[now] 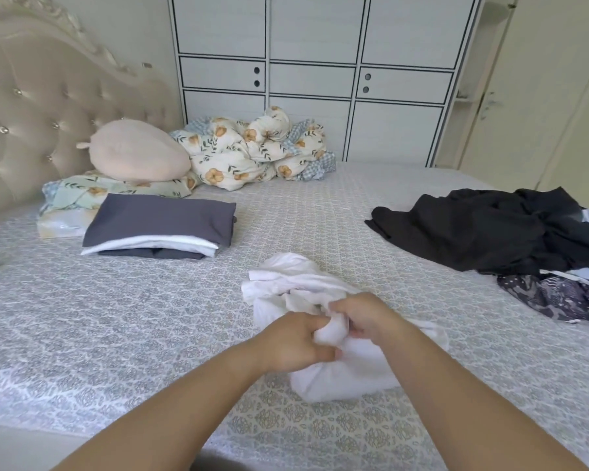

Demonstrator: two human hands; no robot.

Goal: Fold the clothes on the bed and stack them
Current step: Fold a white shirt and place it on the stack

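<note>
2 hands bunch 1 white garment [323, 334] on the bed [116, 334].
Left hand [295, 339] and right hand [368, 317] both have fingers curled tight into its crumpled cloth. Left of the garment, towards the headboard, sits a folded grey-and-white stack [160, 229]; right of it lies a loose dark clothes heap [497, 229].

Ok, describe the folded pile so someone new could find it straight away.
Start at the padded headboard on the left and come down past the pillow. The folded pile lies flat on the bedspread there: grey over white, neat-edged, unlike the crumpled black clothes far right.
</note>
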